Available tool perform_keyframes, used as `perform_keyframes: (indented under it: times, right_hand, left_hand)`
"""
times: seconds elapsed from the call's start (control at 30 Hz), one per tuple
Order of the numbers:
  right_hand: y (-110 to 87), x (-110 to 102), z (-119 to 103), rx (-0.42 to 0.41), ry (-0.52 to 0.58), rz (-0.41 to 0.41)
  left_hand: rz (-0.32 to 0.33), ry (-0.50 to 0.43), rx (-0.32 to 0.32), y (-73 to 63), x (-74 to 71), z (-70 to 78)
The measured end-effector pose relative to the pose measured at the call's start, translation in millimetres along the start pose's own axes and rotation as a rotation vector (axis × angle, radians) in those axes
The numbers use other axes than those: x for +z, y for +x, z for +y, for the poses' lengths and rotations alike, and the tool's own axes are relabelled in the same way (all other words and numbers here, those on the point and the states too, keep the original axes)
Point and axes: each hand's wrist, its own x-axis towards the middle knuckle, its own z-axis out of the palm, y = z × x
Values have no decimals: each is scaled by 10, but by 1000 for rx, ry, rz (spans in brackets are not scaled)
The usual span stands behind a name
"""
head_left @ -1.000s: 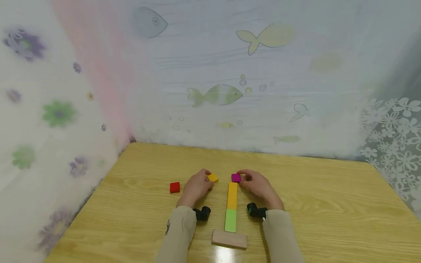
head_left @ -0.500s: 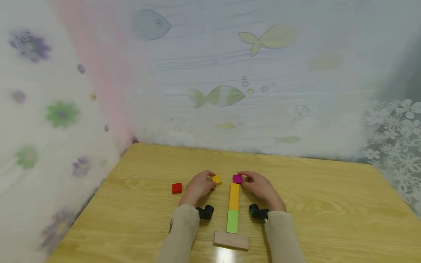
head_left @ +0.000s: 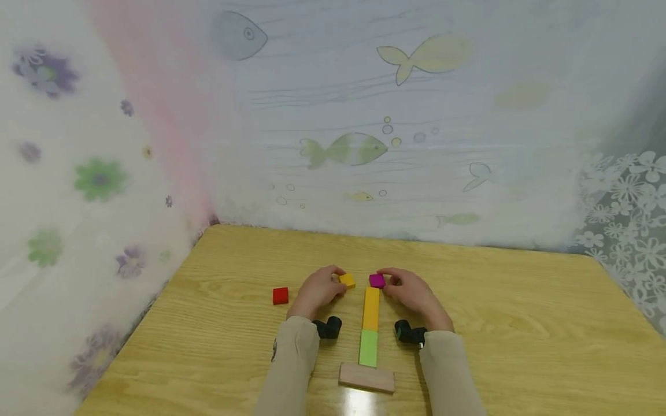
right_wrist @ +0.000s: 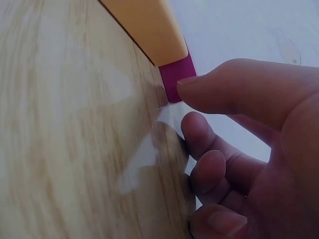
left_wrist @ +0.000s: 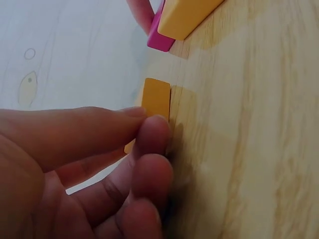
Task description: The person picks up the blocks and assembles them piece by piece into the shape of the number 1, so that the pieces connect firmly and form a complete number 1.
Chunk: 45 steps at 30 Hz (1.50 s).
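Observation:
My left hand (head_left: 318, 292) pinches a small yellow-orange block (head_left: 347, 281) between thumb and fingers, low at the table surface. In the left wrist view that block (left_wrist: 157, 97) sticks out past the fingertips. On the other side, my right hand (head_left: 414, 293) holds a magenta block (head_left: 377, 281) with thumb and index finger. The magenta block stands at the far end of a long orange block (head_left: 372, 309); in the right wrist view the thumb lies against its magenta face (right_wrist: 177, 77). A gap separates the yellow-orange block from the magenta one.
A light green block (head_left: 368, 348) continues the row toward me, with a plain wooden block (head_left: 366, 377) lying crosswise at its near end. Left of my left hand sits a red block (head_left: 280, 296). The wooden table (head_left: 499, 323) meets a fish-painted wall (head_left: 333, 104) behind.
My left hand has slid a little to the right with the yellow-orange block, narrowing the gap to the magenta block. My right hand keeps its hold on the magenta block. The head view shifted slightly.

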Motion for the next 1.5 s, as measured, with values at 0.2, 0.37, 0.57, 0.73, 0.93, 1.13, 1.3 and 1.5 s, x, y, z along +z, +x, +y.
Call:
perform_keyframes:
  times: [0.2, 0.37, 0.57, 0.73, 0.93, 1.13, 1.3, 1.5]
  right_hand:
    - [9, 2, 12, 10, -4, -8]
    - [0, -12, 23, 5, -5, -9]
    - [-3, -17, 13, -12, 8, -15]
    - [14, -8, 10, -4, -2, -11]
    - [18, 2, 0, -9, -27, -10]
    - [10, -5, 0, 3, -18, -9]
    - [8, -7, 3, 1, -20, -2]
    - [10, 0, 7, -10, -20, 4]
  left_hand:
    - [-19, -22, 10, 28, 5, -40]
    - [17, 25, 12, 55, 42, -35]
    - [63, 19, -18, 42, 66, 6]
    - [27, 10, -33, 43, 96, 72]
    - [20, 27, -32, 54, 135, 94]
    - [48, 103, -9, 65, 158, 107]
    - [62, 137, 6, 52, 170, 142]
    - [63, 141, 15, 51, 181, 151]
